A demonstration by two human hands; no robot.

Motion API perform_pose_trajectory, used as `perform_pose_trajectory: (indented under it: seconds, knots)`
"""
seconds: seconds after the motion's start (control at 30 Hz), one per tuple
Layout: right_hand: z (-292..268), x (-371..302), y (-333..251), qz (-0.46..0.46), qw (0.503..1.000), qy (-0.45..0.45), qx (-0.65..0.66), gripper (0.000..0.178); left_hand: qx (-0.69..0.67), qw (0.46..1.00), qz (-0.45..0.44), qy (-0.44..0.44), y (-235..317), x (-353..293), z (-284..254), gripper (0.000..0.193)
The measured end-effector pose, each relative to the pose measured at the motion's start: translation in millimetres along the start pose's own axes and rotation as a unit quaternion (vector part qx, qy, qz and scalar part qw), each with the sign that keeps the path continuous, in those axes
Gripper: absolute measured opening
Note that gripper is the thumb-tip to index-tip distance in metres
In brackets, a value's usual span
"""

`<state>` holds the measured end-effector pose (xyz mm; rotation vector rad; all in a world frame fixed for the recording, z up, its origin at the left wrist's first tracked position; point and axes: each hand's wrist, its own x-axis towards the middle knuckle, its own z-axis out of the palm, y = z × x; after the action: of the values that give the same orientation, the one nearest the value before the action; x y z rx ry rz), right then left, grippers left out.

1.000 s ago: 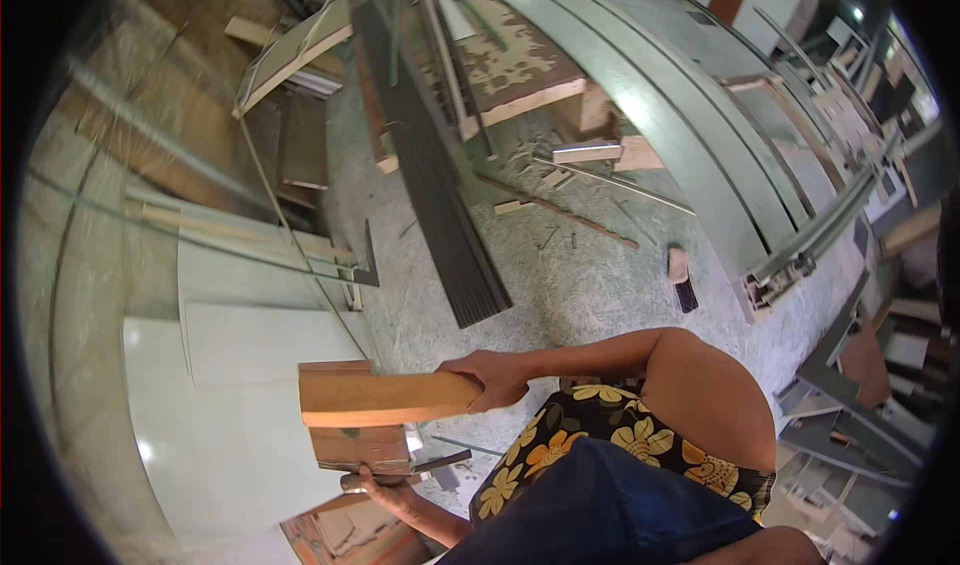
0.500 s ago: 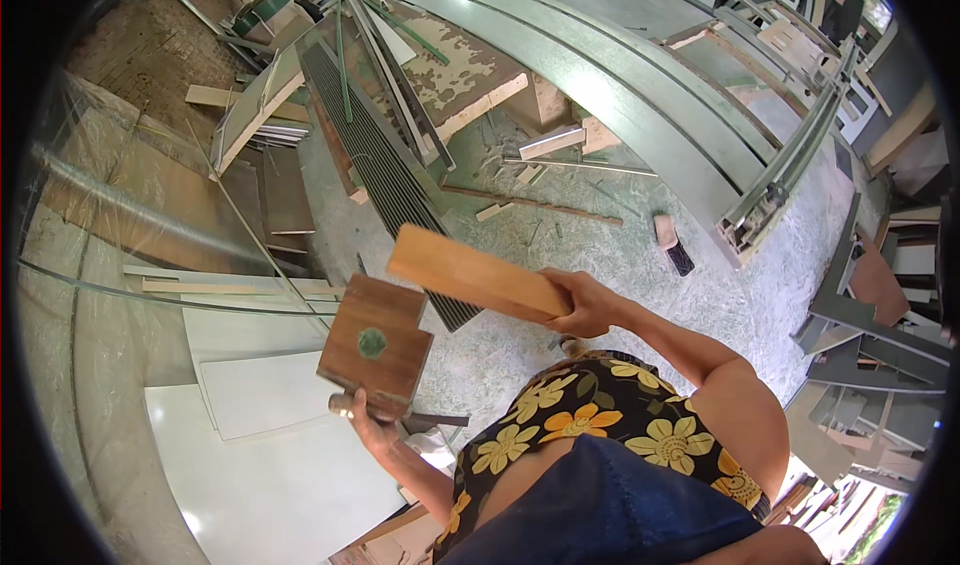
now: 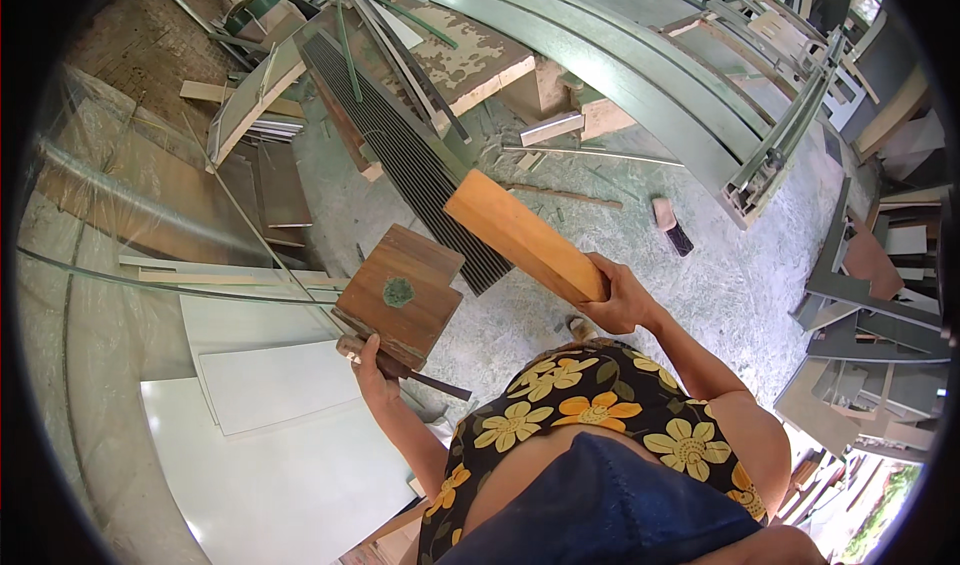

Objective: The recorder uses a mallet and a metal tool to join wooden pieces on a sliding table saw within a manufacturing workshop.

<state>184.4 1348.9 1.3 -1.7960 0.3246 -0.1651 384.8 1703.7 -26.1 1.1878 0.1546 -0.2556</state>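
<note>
My left hand (image 3: 377, 373) grips a brown, roughly square wooden board (image 3: 420, 277) with a notch in its right side and a round green patch on its face. The same hand also holds a wooden-handled tool (image 3: 352, 348) with a long dark flat blade pointing right; its exact kind is unclear. In my right hand (image 3: 622, 303) is a long orange-brown wooden block (image 3: 522, 237), closed in at its near end and tilted up to the left. Block and board are apart, both in the air before my body. The fingers under the board are partly hidden.
A black ribbed panel (image 3: 395, 145) leans from a worn slab table (image 3: 475, 75) ahead. Long metal rails (image 3: 640, 85) curve across the far side. A brush (image 3: 672, 227) lies on the dusty floor. White sheets (image 3: 265, 465) are at left, stacked grey offcuts (image 3: 880, 305) at right.
The board has moved up and right and turned a little, with the tool still in my left hand. The block has shifted right and its far end now points higher.
</note>
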Motion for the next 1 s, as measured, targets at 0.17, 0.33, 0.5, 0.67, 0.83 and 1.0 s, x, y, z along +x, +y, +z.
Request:
perform_pose_trajectory:
  seconds: [0.17, 0.33, 0.5, 0.67, 0.83, 1.0]
  knots:
    - [6, -11, -1, 0.003, 1.000, 0.017, 0.000, 0.059, -0.004, 1.000, 0.000, -0.016, 10, 1, 11, 0.048]
    - [-9, -23, -6, 0.018, 0.998, 0.055, 0.008, 0.056, -0.003, 1.000, -0.013, -0.028, 17, 0, 54, 0.049]
    - [-45, -33, 8, 0.001, 0.993, 0.116, 0.003, 0.055, -0.006, 0.997, -0.006, -0.081, 12, 8, 114, 0.049]
    - [-102, -36, 40, -0.003, 0.986, 0.160, 0.041, 0.055, -0.014, 0.989, -0.010, -0.149, -9, 14, 196, 0.047]
    - [-159, -27, 61, -0.013, 0.976, 0.216, 0.032, 0.055, -0.030, 0.970, -0.089, -0.225, -55, 34, 287, 0.035]
    - [-208, -13, 83, -0.006, 0.965, 0.258, 0.042, 0.058, -0.026, 0.945, -0.134, -0.296, -140, 61, 385, 0.034]
